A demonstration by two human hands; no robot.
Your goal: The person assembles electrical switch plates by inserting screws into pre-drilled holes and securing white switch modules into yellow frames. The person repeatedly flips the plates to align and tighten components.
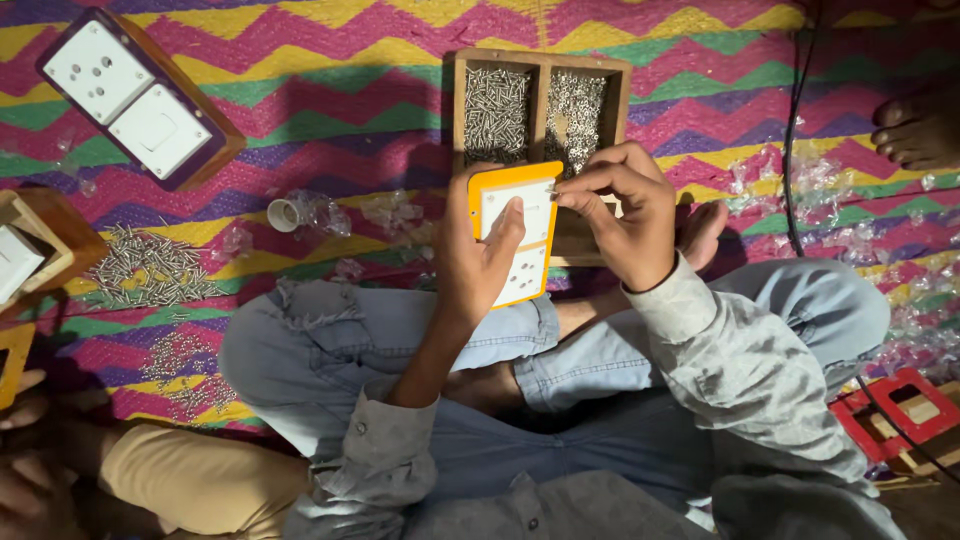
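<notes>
My left hand (pixel 478 262) holds an orange-framed switch plate (pixel 516 232) with a white face and socket holes, thumb across its front. My right hand (pixel 622 212) pinches a small screw at the plate's upper right edge. Just beyond the hands stands a wooden two-compartment box (pixel 541 62) filled with small metal screws. I sit cross-legged in blue jeans and a grey shirt on a zigzag mat.
A wooden-backed board with white socket and switch (pixel 138 98) lies at the far left. Loose screws (pixel 148 268) are piled on the mat at left, with a small white cap (pixel 283 214) and clear wrappers. A black cable (pixel 792 130), another person's foot (pixel 918 128) and red frames (pixel 897 408) are at right.
</notes>
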